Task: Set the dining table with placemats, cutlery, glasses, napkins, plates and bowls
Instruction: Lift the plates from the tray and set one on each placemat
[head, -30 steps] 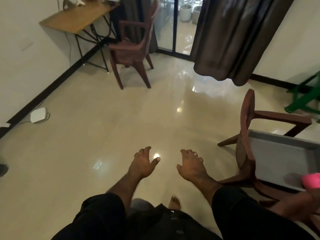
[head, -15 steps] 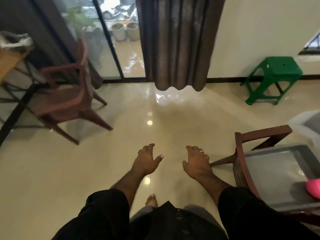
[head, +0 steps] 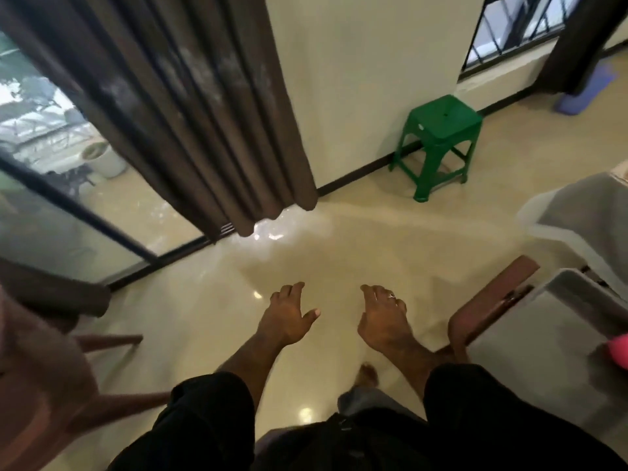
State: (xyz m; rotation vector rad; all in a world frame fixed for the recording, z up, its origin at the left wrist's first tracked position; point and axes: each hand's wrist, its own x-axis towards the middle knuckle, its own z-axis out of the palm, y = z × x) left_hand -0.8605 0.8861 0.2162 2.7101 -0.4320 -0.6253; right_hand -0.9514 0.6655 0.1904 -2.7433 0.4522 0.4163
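Observation:
My left hand (head: 287, 317) and my right hand (head: 382, 319) are held out in front of me above the shiny beige floor, palms down, fingers loosely spread, holding nothing. A ring shows on my right hand. At the right edge stands a grey-topped table (head: 550, 338), with a pink object (head: 618, 351) on it, cut off by the frame. No placemats, cutlery, glasses, napkins, plates or bowls can be made out.
A brown chair (head: 489, 300) stands tucked against the grey table on the right. Another brown chair (head: 44, 368) is at the lower left. A green stool (head: 441, 130) stands by the wall. A dark curtain (head: 190, 113) hangs beside a glass door (head: 51, 198).
The view has swung to the right: the curtain and the far brown chair slid left, and the green stool and the window came into view. Both hands stay outstretched, holding nothing.

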